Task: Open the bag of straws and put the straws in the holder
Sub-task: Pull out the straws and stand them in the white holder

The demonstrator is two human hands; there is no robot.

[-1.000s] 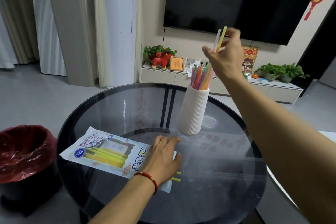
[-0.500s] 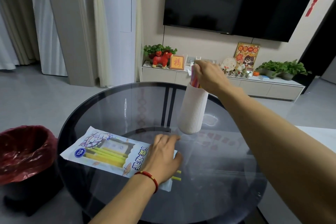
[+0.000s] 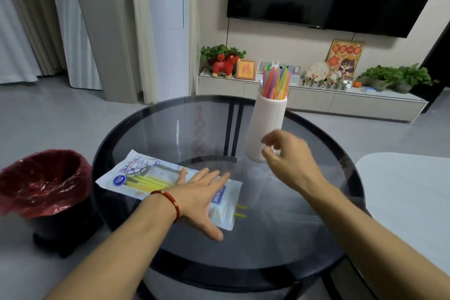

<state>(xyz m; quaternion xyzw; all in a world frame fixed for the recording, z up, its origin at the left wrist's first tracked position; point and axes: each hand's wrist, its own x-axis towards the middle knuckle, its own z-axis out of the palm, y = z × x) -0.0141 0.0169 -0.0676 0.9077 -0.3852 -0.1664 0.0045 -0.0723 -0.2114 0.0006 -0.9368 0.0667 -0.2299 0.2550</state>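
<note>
The left hand [image 3: 198, 198] presses flat, fingers spread, on the printed plastic straw bag [image 3: 146, 179] at the round glass table's [image 3: 280, 246] seven o'clock. The right hand [image 3: 287, 156], blurred, seems loosely curled and empty. Yellow straws [image 3: 240, 210] poke out; a careless reach could topple the ribbed white holder [image 3: 265, 126] at one o'clock.

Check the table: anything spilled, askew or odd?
Nothing spilled. Two yellow straw ends poke out of the bag under the left hand, still to move. The holder stands upright.
</note>
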